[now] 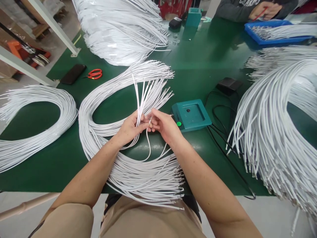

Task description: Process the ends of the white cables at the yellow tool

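Here, my left grip [139, 123] clasps several white cables [141, 102] while my right grip [154, 119], held narrow, pinches 1 cable tip [150, 119].

Workshop or factory floor, assembly bench.
I sit at a long green worktop [198, 72] heaped with bundled white cables [123, 29], a teal bench device [192, 114] with a green button near my hands; a co-worker [237, 10] across from me, blue parts tray [292, 40] alongside; orange pallet jack [18, 53] and wooden pallets [41, 29] on the floor beyond.
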Motion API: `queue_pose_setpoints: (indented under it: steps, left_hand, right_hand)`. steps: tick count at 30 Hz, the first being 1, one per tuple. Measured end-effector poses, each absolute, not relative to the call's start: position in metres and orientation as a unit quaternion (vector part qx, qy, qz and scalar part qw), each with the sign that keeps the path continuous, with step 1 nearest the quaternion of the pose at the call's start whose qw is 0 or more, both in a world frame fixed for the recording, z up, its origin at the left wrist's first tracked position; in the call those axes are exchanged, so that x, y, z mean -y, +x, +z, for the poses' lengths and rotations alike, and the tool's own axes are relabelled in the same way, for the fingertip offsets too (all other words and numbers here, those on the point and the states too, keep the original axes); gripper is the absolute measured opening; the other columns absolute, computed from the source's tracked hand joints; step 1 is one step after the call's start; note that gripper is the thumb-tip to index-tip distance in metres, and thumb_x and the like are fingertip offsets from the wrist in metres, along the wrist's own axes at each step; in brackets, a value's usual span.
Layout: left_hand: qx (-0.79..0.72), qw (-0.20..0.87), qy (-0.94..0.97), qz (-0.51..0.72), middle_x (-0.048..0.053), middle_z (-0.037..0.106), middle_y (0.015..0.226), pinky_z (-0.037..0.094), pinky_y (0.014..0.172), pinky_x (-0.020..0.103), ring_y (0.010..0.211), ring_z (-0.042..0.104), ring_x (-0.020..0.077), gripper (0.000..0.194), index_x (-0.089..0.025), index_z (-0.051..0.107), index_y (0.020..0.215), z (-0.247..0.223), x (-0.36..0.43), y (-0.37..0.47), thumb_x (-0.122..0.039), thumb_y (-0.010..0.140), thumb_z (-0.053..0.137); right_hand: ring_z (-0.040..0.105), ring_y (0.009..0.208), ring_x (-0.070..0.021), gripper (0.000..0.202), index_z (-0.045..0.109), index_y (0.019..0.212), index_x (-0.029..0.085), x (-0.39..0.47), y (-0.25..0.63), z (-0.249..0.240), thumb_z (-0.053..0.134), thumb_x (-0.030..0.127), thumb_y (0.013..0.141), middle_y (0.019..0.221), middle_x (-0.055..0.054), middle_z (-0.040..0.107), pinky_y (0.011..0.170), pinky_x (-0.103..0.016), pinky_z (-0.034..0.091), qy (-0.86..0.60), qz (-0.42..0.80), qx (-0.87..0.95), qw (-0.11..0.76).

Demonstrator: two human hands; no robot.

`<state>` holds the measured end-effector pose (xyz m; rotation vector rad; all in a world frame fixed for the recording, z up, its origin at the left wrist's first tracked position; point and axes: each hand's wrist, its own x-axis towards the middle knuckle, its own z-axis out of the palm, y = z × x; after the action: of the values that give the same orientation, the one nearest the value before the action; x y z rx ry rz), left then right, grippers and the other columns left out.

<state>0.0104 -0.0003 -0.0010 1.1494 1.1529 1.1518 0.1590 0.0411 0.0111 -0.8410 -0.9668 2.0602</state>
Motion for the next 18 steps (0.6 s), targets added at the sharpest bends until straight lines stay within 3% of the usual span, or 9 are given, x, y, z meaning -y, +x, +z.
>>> queue_pose_setpoints:
  steps: [4,11,18]
  left_hand:
    - [-0.503,0.526,0.498,0.472,-0.003,0.060,0.071,0.045,0.051,0.022,0.058,0.060,0.0103,0.036,-0.018,0.045,0.078,-0.0012,0.0008,0.0094,-0.030,0.070,0.079]
    - [-0.507,0.528,0.479,0.484,-0.003,0.061,0.072,0.045,0.053,0.020,0.061,0.061,0.0101,0.035,-0.018,0.047,0.079,-0.0012,0.0010,0.0049,-0.028,0.069,0.079]
    - [-0.494,0.533,0.471,0.500,0.000,0.065,0.081,0.046,0.055,0.020,0.065,0.063,0.0108,0.035,-0.018,0.051,0.089,-0.0018,0.0008,0.0029,-0.029,0.071,0.078]
  right_hand:
    - [0.049,0.047,-0.0082,0.033,0.057,0.064,0.016,-0.0415,0.1592,0.0086,0.070,0.045,0.074,0.048,0.007,0.041,0.049,-0.022,0.035,-0.336,0.792,0.391,0.328]
    - [0.047,0.052,-0.0082,0.045,0.045,0.057,0.019,-0.0439,0.1630,0.0050,0.068,0.052,0.076,0.048,0.007,0.042,0.063,-0.025,0.042,-0.274,0.839,0.361,0.301]
    - [0.052,0.058,-0.0087,0.030,0.055,0.066,0.017,-0.0421,0.1623,0.0087,0.071,0.042,0.072,0.061,0.003,0.055,0.057,-0.023,0.040,-0.305,0.814,0.368,0.330]
